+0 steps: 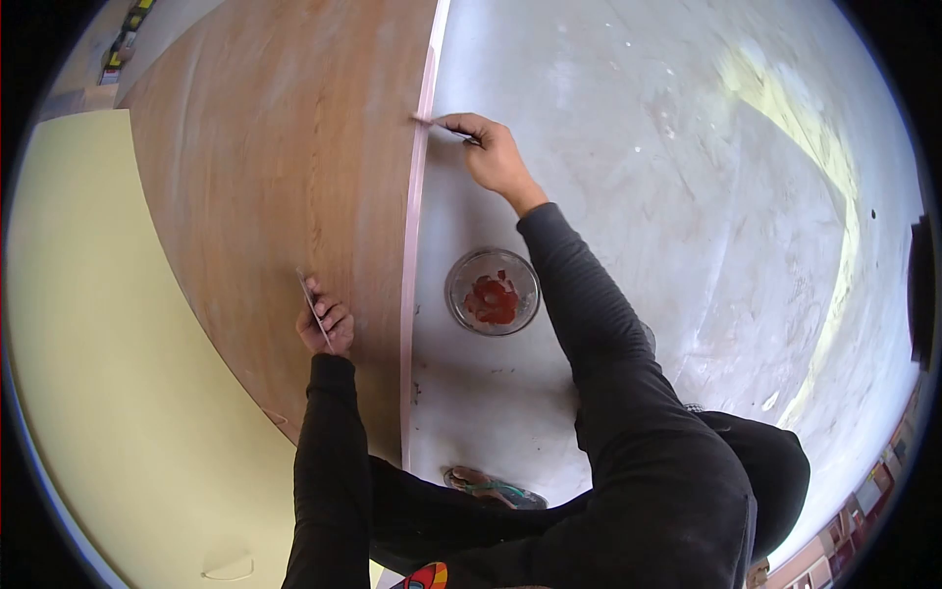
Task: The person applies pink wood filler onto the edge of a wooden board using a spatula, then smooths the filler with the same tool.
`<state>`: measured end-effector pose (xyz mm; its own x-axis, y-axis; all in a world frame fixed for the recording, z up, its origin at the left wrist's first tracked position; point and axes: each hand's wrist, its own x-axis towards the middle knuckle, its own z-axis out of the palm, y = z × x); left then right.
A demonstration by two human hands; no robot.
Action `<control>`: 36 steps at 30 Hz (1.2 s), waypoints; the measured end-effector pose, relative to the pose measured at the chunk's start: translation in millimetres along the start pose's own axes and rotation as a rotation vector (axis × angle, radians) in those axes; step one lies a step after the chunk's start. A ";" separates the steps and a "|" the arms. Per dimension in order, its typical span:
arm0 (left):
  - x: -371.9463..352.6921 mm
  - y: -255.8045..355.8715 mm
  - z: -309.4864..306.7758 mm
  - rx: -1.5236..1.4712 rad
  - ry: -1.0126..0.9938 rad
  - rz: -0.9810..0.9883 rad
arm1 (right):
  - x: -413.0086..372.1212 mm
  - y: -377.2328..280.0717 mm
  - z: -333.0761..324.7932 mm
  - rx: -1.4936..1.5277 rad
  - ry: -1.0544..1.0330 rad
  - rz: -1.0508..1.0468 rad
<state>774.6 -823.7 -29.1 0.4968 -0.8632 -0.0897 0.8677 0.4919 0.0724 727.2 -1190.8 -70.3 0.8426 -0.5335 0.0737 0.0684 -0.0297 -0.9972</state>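
A large wood-grain board (275, 167) lies flat, its pinkish edge (412, 275) running down the middle of the view. My right hand (491, 152) reaches forward and holds a thin scraper blade (432, 124) against the board's edge. My left hand (326, 319) rests on the board's surface and grips a second thin flat blade (312, 304) upright. Both arms wear dark sleeves.
A round glass bowl (493, 292) with red paste stands on the grey concrete floor (687, 196) right of the board. A pale yellow sheet (108, 373) lies to the left. A foot in a sandal (491, 488) is by the board's near edge.
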 end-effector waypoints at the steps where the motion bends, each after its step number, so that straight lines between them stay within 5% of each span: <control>1: -0.6 -0.6 0.9 0.011 0.010 0.009 | 3.6 5.0 -5.9 -0.001 0.004 0.000; 7: 0.2 3.6 -3.2 0.021 0.013 0.012 | 75.1 11.4 -9.0 -0.272 0.447 -0.287; 13: -0.6 4.0 -5.9 0.024 -0.010 0.019 | 66.8 18.4 38.4 -0.050 0.493 -0.223; 17: -2.2 3.0 -6.6 0.008 0.003 0.022 | 30.8 16.0 13.5 0.092 0.218 -0.233; 22: 0.2 4.4 -4.6 0.019 0.006 0.003 | 95.6 20.8 -21.5 0.092 0.379 -0.169; 26: -0.1 3.2 -2.1 0.045 0.015 0.011 | 111.6 11.8 -20.9 0.125 0.210 0.015; 36: 1.3 5.5 -8.7 0.035 -0.031 -0.014 | 11.1 15.4 17.2 0.011 0.133 -0.004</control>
<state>780.2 -821.1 -37.4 0.4836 -0.8732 -0.0599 0.8729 0.4761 0.1063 746.8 -1182.7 -84.7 0.7639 -0.6410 0.0747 0.0783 -0.0228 -0.9967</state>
